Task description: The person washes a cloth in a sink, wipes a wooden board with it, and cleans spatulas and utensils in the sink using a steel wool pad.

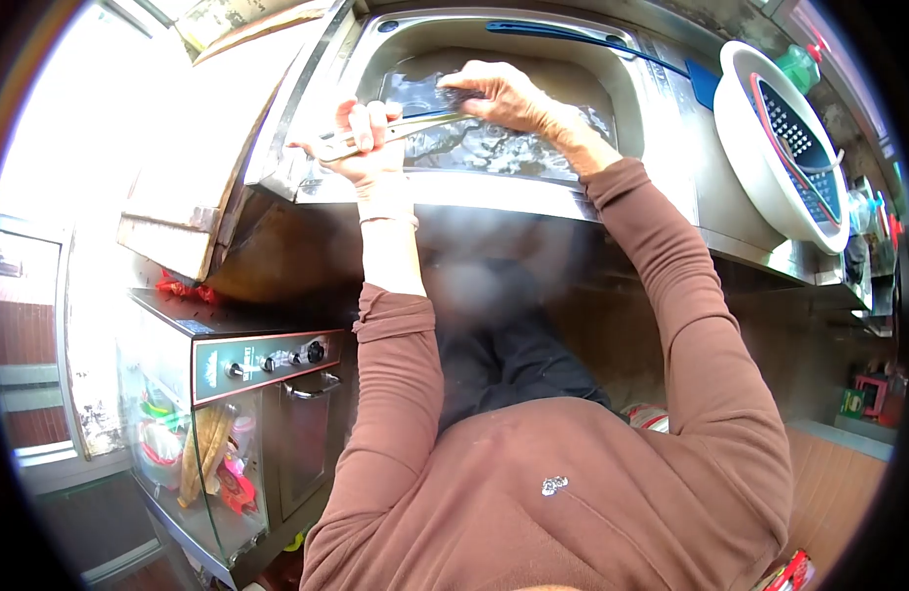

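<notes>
Over a steel sink of murky, reflecting water, my left hand is closed around one end of a slim pale utensil. It seems to have two long strips, like tongs, but its exact kind is unclear. My right hand is closed at the other end of it, with a dark scrubbing pad partly showing under the fingers. What lies below the water surface is hard to make out.
A blue long-handled spatula lies across the sink's back rim. On the right counter stand a white basin with a blue perforated basket inside, and a green bottle. A glass-sided cabinet stands below left.
</notes>
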Demonstrator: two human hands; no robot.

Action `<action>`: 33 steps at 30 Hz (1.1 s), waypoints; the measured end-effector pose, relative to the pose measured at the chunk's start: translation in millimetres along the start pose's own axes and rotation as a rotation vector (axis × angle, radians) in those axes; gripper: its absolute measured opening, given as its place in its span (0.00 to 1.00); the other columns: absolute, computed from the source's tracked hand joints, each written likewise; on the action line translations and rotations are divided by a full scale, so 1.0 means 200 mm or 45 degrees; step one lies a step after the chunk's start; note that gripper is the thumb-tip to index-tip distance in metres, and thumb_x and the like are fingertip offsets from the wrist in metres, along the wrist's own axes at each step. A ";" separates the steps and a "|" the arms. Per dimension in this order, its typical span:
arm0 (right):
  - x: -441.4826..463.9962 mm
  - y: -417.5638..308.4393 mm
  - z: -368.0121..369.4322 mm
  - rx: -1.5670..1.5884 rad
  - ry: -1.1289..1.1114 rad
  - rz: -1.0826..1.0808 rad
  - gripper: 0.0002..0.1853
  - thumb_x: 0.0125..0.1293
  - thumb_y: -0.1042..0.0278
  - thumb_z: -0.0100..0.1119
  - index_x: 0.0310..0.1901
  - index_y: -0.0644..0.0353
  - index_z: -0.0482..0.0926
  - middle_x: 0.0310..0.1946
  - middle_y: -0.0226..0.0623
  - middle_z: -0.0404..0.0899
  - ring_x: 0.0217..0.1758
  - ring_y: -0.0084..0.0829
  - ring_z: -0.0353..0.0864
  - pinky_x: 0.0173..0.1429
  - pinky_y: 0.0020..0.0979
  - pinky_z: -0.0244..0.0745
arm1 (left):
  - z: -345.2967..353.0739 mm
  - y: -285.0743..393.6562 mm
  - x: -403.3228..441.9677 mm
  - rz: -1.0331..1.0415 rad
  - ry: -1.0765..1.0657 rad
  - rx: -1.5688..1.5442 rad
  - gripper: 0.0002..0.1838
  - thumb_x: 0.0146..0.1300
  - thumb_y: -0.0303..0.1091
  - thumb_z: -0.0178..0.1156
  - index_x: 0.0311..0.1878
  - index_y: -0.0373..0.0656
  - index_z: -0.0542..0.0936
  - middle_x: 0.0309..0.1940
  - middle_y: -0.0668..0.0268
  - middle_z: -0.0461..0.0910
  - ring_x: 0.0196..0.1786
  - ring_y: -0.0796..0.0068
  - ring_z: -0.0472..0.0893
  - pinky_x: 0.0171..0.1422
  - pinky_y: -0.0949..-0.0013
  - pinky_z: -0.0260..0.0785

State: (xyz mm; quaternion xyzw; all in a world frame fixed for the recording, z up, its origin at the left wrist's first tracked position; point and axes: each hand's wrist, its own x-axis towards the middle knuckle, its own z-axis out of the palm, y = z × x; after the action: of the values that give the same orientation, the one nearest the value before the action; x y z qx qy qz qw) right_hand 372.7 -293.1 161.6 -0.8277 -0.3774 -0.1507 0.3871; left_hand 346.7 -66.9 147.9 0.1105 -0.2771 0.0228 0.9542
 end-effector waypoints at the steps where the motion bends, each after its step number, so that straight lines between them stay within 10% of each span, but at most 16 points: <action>1: 0.02 -0.10 0.01 -0.037 0.033 -0.114 0.19 0.57 0.76 0.67 0.52 0.53 0.83 0.37 0.36 0.80 0.41 0.34 0.81 0.47 0.30 0.77 | 0.00 -0.01 0.00 0.008 -0.017 -0.011 0.51 0.56 0.84 0.36 0.42 0.38 0.84 0.08 0.74 0.60 0.16 0.78 0.57 0.42 0.57 0.66; 9: 0.03 -0.25 0.15 -0.476 0.063 -0.374 0.28 0.57 0.80 0.62 0.60 0.43 0.78 0.41 0.34 0.78 0.40 0.38 0.82 0.40 0.31 0.80 | 0.01 -0.03 0.01 0.054 0.042 0.006 0.49 0.57 0.83 0.37 0.36 0.40 0.84 0.07 0.73 0.61 0.14 0.78 0.58 0.40 0.60 0.68; 18: -0.03 -0.06 0.13 -0.813 -0.139 -0.308 0.28 0.63 0.75 0.57 0.67 0.58 0.66 0.39 0.42 0.75 0.38 0.41 0.81 0.34 0.34 0.79 | 0.08 -0.02 0.00 0.101 0.139 0.117 0.42 0.54 0.81 0.47 0.29 0.44 0.79 0.06 0.75 0.59 0.12 0.81 0.52 0.29 0.69 0.51; 23: -0.09 0.11 0.07 -0.812 -0.387 -0.224 0.27 0.69 0.69 0.54 0.68 0.61 0.64 0.43 0.46 0.74 0.43 0.41 0.79 0.45 0.34 0.79 | 0.07 0.01 0.00 0.058 0.082 0.141 0.45 0.55 0.83 0.44 0.30 0.41 0.80 0.07 0.75 0.59 0.11 0.81 0.53 0.31 0.69 0.55; 26: -0.25 0.40 -0.02 -1.486 -0.607 -0.643 0.26 0.69 0.66 0.54 0.67 0.63 0.64 0.46 0.48 0.74 0.47 0.43 0.79 0.51 0.35 0.79 | 0.07 0.03 0.01 0.039 0.038 0.222 0.48 0.54 0.84 0.41 0.32 0.40 0.81 0.07 0.75 0.59 0.11 0.80 0.54 0.32 0.67 0.59; 28: -0.30 0.38 -0.13 -0.931 -0.664 -0.030 0.25 0.70 0.63 0.55 0.65 0.62 0.66 0.46 0.48 0.77 0.47 0.44 0.81 0.50 0.35 0.80 | 0.08 0.03 0.01 0.021 0.030 0.198 0.50 0.53 0.86 0.39 0.33 0.40 0.82 0.07 0.74 0.59 0.11 0.80 0.54 0.33 0.65 0.61; 33: -0.39 0.55 -0.12 -1.166 -0.676 0.191 0.11 0.65 0.68 0.53 0.44 0.64 0.79 0.39 0.45 0.83 0.42 0.44 0.85 0.45 0.40 0.82 | 0.02 0.03 -0.01 0.043 0.258 0.033 0.53 0.50 0.89 0.35 0.33 0.40 0.81 0.08 0.73 0.60 0.13 0.78 0.56 0.32 0.62 0.61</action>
State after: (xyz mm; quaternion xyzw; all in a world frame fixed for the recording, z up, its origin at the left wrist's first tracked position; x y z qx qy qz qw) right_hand 403.4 -395.8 77.2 -0.9462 -0.2979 -0.0574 -0.1127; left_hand 342.5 -61.1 152.4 0.1153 -0.1805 0.0535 0.9753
